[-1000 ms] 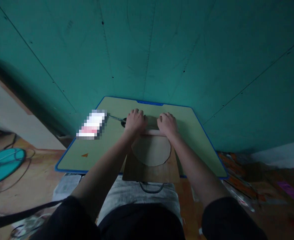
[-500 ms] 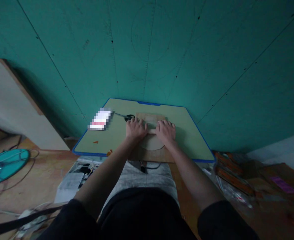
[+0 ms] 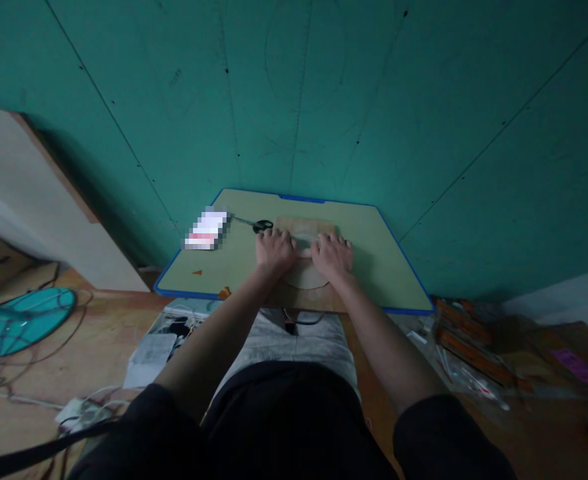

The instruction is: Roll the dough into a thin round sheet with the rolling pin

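Head view: both hands on the work, palms down, side by side. Left hand [image 3: 277, 252] and right hand [image 3: 333, 255] lie over a pale rod [image 3: 305, 253], fingers bent; cannot tell if they're closed around it. Short piece of rod shows between them. Rod lies crosswise over a pale round sheet [image 3: 307, 275], its near edge curving out below the hands. Sheet is on a wooden board [image 3: 319, 299], at the near-middle of the table [image 3: 381, 267], which has a blue rim. Black-handled scissors [image 3: 263, 226] just beyond the left hand, blades pointing left. Pixelated bright item [image 3: 207, 230] at the table's left edge. Two orange scraps [image 3: 225, 293] left of the left arm. Green wall [image 3: 324, 100] behind; teal disc [image 3: 29, 320] and cables on the floor, left.
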{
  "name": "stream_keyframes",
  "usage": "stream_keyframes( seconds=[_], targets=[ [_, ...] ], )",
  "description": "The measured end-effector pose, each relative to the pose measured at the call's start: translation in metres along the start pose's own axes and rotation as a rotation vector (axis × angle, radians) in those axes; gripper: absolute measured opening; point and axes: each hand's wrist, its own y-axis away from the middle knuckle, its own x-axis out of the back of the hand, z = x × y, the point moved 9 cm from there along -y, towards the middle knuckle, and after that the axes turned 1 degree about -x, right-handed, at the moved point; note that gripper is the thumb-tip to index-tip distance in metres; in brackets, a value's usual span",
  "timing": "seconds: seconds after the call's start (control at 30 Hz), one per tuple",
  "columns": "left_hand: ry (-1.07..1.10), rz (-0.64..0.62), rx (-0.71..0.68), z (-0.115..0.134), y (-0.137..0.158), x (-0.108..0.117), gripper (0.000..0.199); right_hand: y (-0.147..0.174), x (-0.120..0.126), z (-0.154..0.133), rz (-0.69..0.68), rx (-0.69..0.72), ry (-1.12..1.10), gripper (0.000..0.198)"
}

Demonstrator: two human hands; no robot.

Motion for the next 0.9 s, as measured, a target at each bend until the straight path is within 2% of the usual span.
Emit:
stream_keyframes(
  seconds=[0.43, 0.6, 0.73, 0.9],
  targets=[
    [0.046, -0.13, 0.041, -0.009, -0.061, -0.025, 0.041, -0.075, -0.031, 0.01, -0.166, -0.033, -0.136, 0.032],
    [0.038, -0.121, -0.015, -0.007, -0.089, -0.027, 0.036, -0.105, -0.036, 0.008, -0.109, 0.001, -0.164, 0.031],
    [0.037, -0.109, -0.044, -0.005, -0.096, -0.028, 0.035, -0.113, -0.033, 0.007, -0.051, 0.018, -0.158, 0.03],
    [0.026, -0.129, -0.022, -0.006, -0.082, -0.026, 0.036, -0.096, -0.029, 0.006, -0.076, 0.015, -0.142, 0.029]
  ],
)
